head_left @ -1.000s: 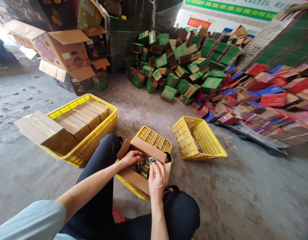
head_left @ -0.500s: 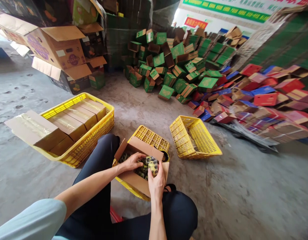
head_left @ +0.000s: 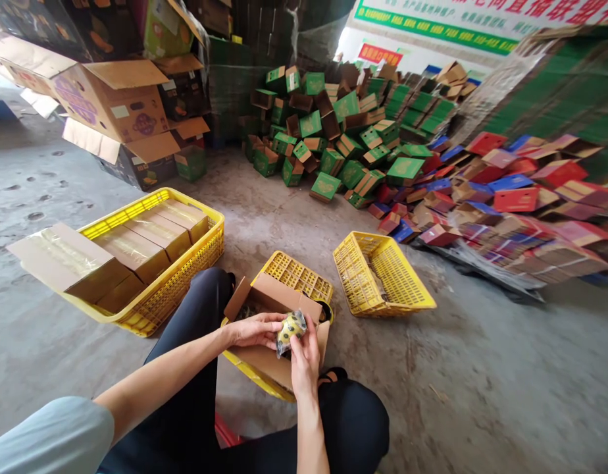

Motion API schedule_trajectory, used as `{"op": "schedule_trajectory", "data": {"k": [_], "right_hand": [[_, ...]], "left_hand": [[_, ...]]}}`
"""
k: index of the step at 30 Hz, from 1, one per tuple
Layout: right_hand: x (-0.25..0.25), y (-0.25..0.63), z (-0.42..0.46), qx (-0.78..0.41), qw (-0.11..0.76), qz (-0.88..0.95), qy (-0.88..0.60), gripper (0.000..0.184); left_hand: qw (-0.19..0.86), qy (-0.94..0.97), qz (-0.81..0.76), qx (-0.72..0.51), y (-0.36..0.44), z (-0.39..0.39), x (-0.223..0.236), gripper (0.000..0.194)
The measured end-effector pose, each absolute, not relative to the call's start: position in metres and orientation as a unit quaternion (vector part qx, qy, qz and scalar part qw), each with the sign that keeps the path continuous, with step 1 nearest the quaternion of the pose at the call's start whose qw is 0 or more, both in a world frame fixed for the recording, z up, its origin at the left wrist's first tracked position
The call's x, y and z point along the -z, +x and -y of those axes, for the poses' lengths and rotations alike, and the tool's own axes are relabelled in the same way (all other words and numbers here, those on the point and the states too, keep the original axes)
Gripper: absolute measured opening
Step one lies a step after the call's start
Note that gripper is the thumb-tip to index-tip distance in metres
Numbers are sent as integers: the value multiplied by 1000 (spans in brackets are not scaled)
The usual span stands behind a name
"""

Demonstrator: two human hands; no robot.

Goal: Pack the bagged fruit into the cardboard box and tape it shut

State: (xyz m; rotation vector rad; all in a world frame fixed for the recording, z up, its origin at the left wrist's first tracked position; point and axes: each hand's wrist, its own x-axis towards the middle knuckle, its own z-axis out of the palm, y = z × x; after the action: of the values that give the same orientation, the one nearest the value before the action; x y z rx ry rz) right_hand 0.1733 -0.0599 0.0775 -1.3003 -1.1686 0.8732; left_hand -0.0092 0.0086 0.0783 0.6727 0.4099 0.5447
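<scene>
Between my two hands is a small yellow, dark-spotted packet [head_left: 291, 329] in clear, shiny wrap; what is inside I cannot make out. My left hand [head_left: 258, 330] pinches its left side, fingers closed. On the opposite side, my right hand [head_left: 305, 359] grips it with thumb and fingers. Both hands are above an open cardboard box [head_left: 284, 293], its flaps spread. The box rests on a yellow crate [head_left: 264, 385] between my legs. My hands and the packet hide most of the box's inside.
On the left, a yellow crate [head_left: 195, 263] holds several taped cartons [head_left: 131, 249]. Another yellow crate [head_left: 403, 276] lies tilted on the right. Green boxes [head_left: 326, 186] and red and blue boxes [head_left: 516, 199] are heaped behind. Large open cartons [head_left: 121, 99] are stacked at back left.
The packet has been raised and turned toward the left above the box. My left hand has come over to its left side, and both hands now hold it.
</scene>
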Motion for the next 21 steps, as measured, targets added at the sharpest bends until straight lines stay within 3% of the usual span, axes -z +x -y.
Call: {"op": "schedule_trajectory", "data": {"k": [5, 12, 17, 21], "right_hand": [[-69, 183, 59, -396, 531, 525, -534, 71], [-71, 196, 55, -384, 504, 514, -579, 74], [-81, 193, 59, -447, 537, 408, -588, 54], [-82, 191, 60, -419, 561, 386, -600, 49]], "left_hand": [[869, 351, -224, -268, -11, -12, -76, 51], [779, 416, -301, -360, -13, -14, -79, 62], [770, 444, -275, -366, -15, -14, -85, 63], [775, 429, -263, -383, -11, -15, -80, 70]]}}
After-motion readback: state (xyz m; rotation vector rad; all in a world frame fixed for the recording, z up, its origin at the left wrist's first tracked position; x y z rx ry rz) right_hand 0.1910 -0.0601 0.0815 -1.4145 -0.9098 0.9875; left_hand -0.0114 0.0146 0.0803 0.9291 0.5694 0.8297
